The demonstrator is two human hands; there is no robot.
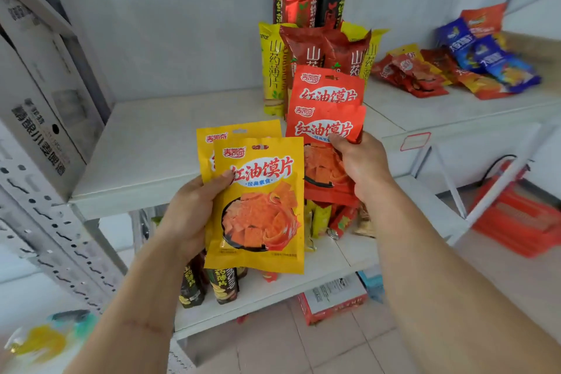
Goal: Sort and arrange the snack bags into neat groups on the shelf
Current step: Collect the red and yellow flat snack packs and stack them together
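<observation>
now the left hand (194, 209) pinches yellow bags (261, 206) upright, the right hand (361, 164) pinches red bags (328, 127) nearer the shelf (170, 143).

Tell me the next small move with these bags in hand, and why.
Probably set the yellow bags from the left hand upright on the bare shelf left of the standing packs. Each hand already holds one colour, the right hand the red bags, so grouping can start.
</observation>
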